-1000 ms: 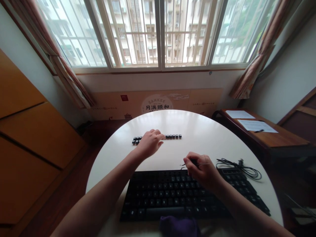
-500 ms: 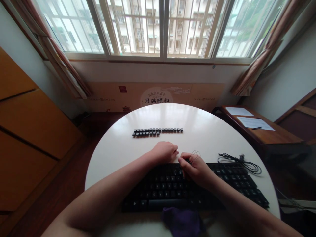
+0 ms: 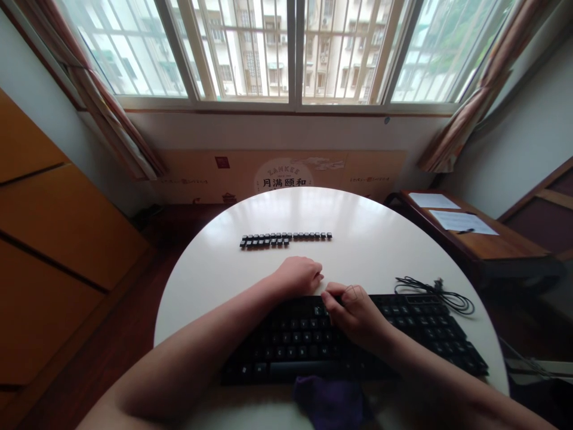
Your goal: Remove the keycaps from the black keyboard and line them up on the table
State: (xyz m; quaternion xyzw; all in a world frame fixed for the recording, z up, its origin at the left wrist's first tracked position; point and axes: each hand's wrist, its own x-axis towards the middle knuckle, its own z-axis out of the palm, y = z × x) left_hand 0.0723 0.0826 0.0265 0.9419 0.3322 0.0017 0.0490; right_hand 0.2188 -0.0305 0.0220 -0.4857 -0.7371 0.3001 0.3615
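A black keyboard [image 3: 403,334] lies at the near edge of the round white table [image 3: 367,239]. My right hand [image 3: 356,313] is closed in a pinch on a thin wire keycap puller [image 3: 353,292], pressed down onto the keyboard's top rows. My left hand [image 3: 298,276] rests curled on the table at the keyboard's upper edge, just left of the right hand; whether it holds anything is hidden. Two rows of removed black keycaps [image 3: 284,238] lie farther back on the table.
The keyboard's black cable [image 3: 436,295] is coiled at the right. A purple cloth [image 3: 331,403] lies at the near table edge. A wooden side desk with papers [image 3: 461,224] stands to the right, wooden cabinets [image 3: 54,239] to the left, a window ahead.
My left hand came back from the keycap rows to the keyboard's upper edge. My right hand moved left and lowered the wire puller onto the keys.
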